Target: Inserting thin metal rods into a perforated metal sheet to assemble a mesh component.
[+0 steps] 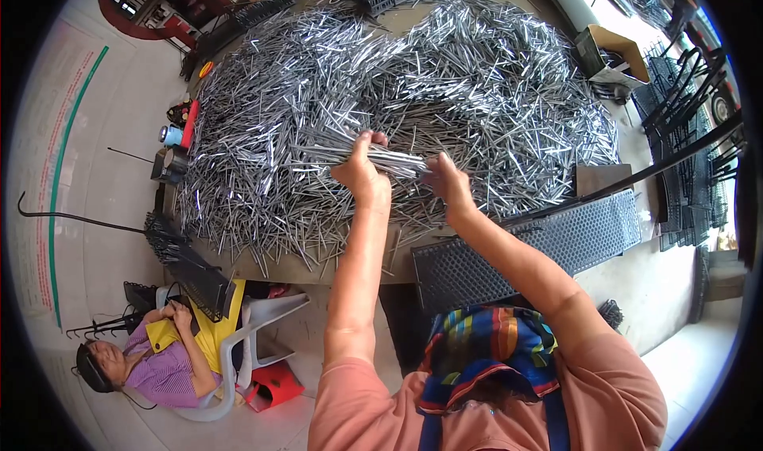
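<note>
A bundle of thin silvery metal rods [397,162] lies across both my hands above a broad heap of the same rods [270,125]. My left hand [364,169] is closed round the bundle, thumb on top, with rod ends sticking out past it to the left. At the bundle's right end, my right hand [450,182] grips the rods, thumb raised; its fingertips are partly hidden. Just below my right forearm is a dark perforated tray [532,248], with many small holes, at the table's near edge.
A seated person [167,363] in a striped purple top is at the lower left. An open cardboard box [612,58] stands at the far right. Black racks [683,141] line the right side. A small blue can [169,135] sits by the heap's left edge.
</note>
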### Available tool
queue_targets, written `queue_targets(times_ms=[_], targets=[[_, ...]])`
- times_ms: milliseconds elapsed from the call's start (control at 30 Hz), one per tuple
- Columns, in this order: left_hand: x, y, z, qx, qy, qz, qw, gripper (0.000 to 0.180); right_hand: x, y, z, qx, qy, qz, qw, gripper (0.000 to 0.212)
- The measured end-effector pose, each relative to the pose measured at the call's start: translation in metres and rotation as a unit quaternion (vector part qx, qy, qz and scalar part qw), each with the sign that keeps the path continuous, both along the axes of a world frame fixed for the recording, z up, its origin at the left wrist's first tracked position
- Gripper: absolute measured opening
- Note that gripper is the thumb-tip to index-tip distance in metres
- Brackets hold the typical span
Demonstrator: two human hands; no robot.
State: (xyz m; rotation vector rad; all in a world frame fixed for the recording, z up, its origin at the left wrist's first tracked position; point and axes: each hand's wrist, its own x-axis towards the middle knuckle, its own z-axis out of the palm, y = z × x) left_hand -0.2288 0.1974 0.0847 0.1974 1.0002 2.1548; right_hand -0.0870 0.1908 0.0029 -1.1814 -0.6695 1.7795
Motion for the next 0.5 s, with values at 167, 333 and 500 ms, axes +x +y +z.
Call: queue_targets(times_ms=[167, 333, 500], targets=[[0.034, -0.019, -0.036, -0.005, 0.137, -0.008, 0.99, 0.037, -0.057, -0.001, 0.048, -0.048, 0.046, -0.046, 0.997, 0.045], [0.046, -0.022, -0.038, -0.065, 0.047, -0.049, 0.996, 0.027, -0.041, -0.007, 0.037, 0.049, -0.066, 0.043, 0.996, 0.041], [0.013, -0.025, -0.068, -0.146, -0.066, -0.126, 0.979, 0.013, -0.025, -0.002, 0.015, -0.096, 0.093, 0.143, 0.98, 0.033]])
